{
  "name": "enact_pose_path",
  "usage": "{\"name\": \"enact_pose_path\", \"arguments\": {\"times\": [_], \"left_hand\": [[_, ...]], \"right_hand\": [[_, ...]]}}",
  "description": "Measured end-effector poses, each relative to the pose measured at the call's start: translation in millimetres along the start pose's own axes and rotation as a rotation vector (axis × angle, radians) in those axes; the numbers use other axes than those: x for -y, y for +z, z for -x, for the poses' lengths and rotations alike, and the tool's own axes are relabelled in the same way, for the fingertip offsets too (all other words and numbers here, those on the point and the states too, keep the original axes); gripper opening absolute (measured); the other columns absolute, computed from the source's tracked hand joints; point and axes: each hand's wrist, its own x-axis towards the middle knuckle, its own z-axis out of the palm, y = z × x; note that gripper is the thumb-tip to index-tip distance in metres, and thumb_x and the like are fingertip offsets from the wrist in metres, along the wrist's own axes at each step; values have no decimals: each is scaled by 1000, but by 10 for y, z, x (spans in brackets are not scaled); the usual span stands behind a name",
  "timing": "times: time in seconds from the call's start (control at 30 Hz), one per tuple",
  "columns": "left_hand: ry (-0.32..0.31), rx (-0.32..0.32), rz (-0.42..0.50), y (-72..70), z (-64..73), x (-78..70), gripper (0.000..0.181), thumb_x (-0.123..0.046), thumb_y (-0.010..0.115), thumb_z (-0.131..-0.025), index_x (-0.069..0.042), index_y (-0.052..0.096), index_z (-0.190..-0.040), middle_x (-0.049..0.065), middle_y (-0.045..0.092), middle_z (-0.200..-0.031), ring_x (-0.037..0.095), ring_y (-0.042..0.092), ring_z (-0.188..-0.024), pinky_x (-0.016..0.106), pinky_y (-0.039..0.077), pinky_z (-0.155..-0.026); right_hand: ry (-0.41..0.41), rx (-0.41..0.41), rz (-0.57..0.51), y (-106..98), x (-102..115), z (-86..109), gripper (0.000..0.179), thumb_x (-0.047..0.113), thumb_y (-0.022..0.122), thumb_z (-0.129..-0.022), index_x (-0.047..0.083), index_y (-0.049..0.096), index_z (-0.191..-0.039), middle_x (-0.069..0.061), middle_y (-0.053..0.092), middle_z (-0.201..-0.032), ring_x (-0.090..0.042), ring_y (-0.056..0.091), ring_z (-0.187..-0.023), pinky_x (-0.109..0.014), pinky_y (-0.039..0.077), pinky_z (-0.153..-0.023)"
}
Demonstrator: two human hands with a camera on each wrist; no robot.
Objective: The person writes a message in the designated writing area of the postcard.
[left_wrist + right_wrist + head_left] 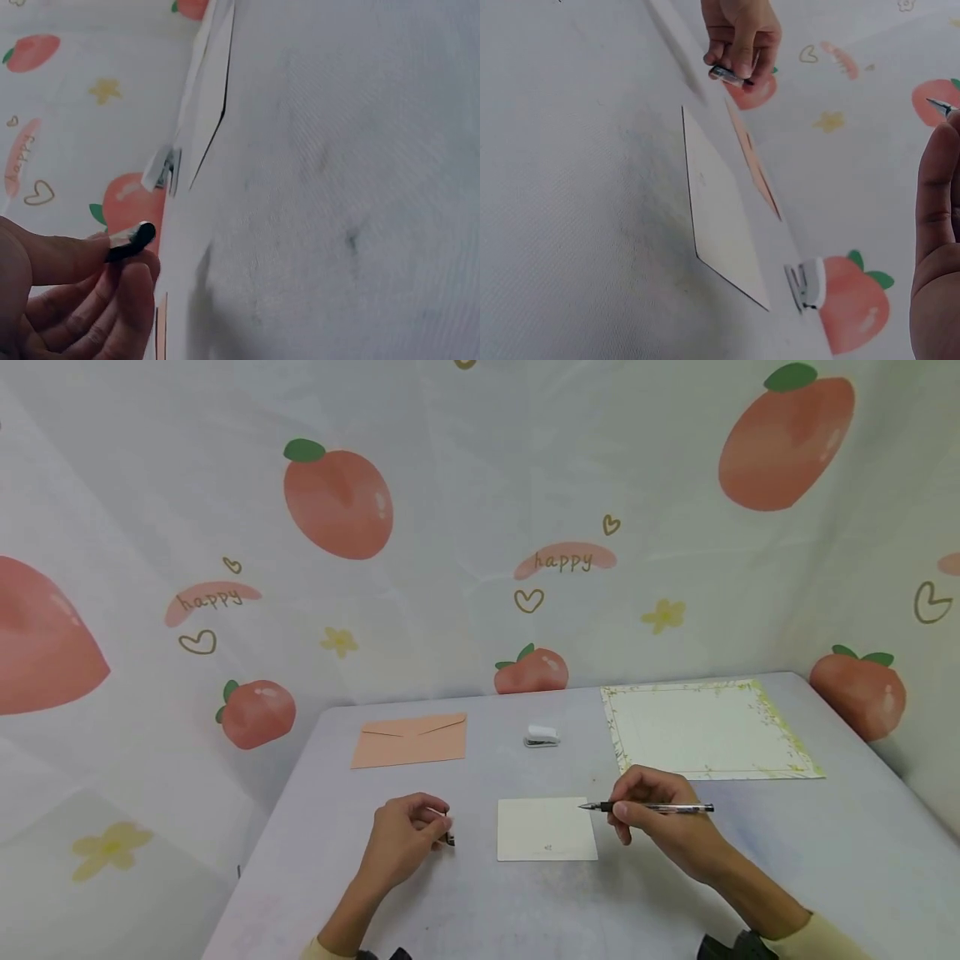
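My right hand (667,818) holds a gel pen (686,809) with a clear barrel, its bare tip pointing left over the right edge of a small white card (543,827). In the right wrist view only the pen's tip (937,106) shows past the fingers. To the left of the card, my left hand (401,837) pinches a small pen cap, clear with a black end (135,241), between thumb and fingers. The card lies flat on the table between both hands, with a small mark near its lower edge.
A peach envelope (410,745) lies at the back left of the table. A small white stapler (542,737) stands behind the card. At the back right is a large sheet (697,731) with a floral border. A patterned cloth (450,610) hangs behind the table.
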Motion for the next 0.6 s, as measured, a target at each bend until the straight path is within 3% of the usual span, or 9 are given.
{"name": "enact_pose_path", "arguments": {"times": [0.37, 0.6], "left_hand": [[18, 10, -183, 48, -85, 103, 9, -2, 81, -93, -1, 79, -101, -1, 75, -75, 11, 69, -63, 24, 55, -55], [55, -54, -322, 62, -82, 94, 10, -6, 85, -91, -2, 80, -99, -3, 73, -74, 9, 62, -66, 25, 53, -59]], "right_hand": [[11, 5, -33, 36, -54, -91, 19, -15, 55, -104, 1, 63, -110, 0, 72, -91, -20, 65, -72, -31, 61, -67], [9, 13, -43, 40, -50, -122, 19, -14, 54, -105, 1, 63, -111, 1, 72, -92, -17, 66, -73, -29, 61, -67]]}}
